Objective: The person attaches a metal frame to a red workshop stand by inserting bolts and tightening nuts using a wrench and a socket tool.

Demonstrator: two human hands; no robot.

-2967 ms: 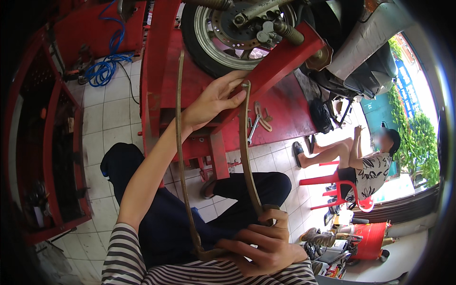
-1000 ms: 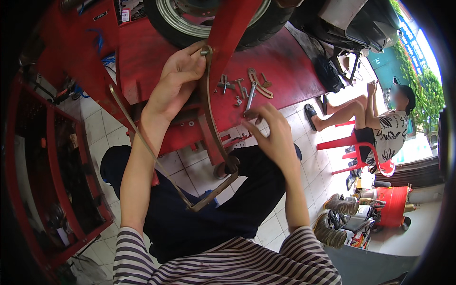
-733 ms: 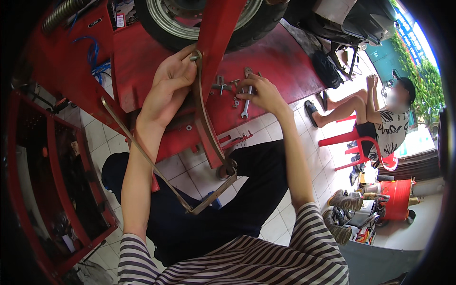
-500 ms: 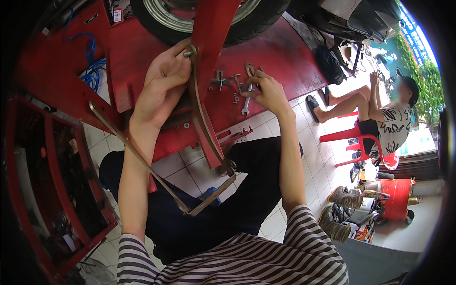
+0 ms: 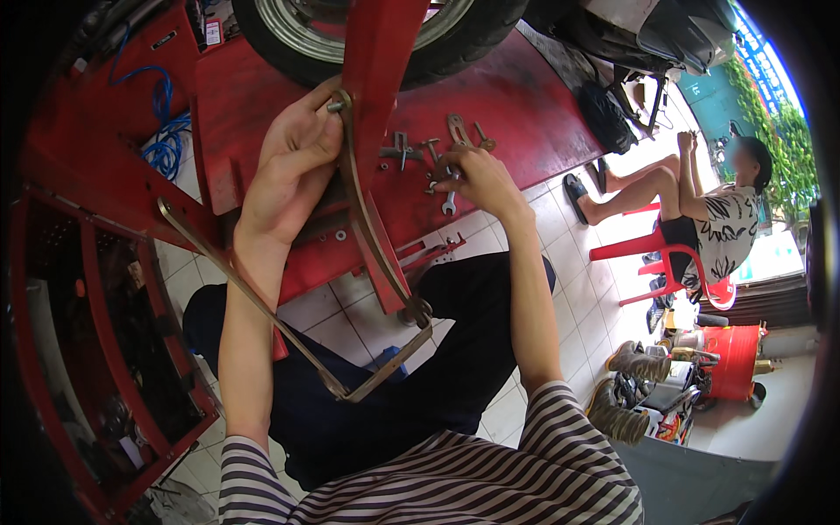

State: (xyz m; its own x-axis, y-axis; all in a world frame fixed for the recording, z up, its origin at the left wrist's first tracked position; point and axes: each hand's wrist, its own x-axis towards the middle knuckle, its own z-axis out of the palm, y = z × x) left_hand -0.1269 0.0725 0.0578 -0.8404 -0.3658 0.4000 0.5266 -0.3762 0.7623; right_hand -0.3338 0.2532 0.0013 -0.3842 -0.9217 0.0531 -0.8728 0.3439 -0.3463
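A bent, flat metal bar frame (image 5: pixel 357 188) rises against the red upright post (image 5: pixel 372 70). A bolt (image 5: pixel 335 107) sits through the eye at its upper end. My left hand (image 5: pixel 293 171) is closed round that end, its thumb just below the bolt and some fingers hidden behind the bar. My right hand (image 5: pixel 490 184) hovers low over the red bench with curled fingers, the fingertips pinched beside small nuts (image 5: pixel 431 186); what they hold is hidden. An open-end wrench (image 5: pixel 450 203) lies partly under this hand. Around it are a slotted metal plate (image 5: pixel 458 129) and T-shaped bolts (image 5: pixel 485 137).
A wheel with a tyre (image 5: pixel 437 66) stands on the red bench (image 5: pixel 542 131) at the far side. Blue hose (image 5: pixel 166 149) coils at left, above red shelving (image 5: pixel 96 289). At right a person sits on a red chair (image 5: pixel 643 243), near boots (image 5: pixel 637 360) and a red drum (image 5: pixel 731 359).
My right hand has moved left and slightly nearer, from over the wrench to the small nuts, its fingers drawing together. The left hand stays on the bar; the view shifts slightly.
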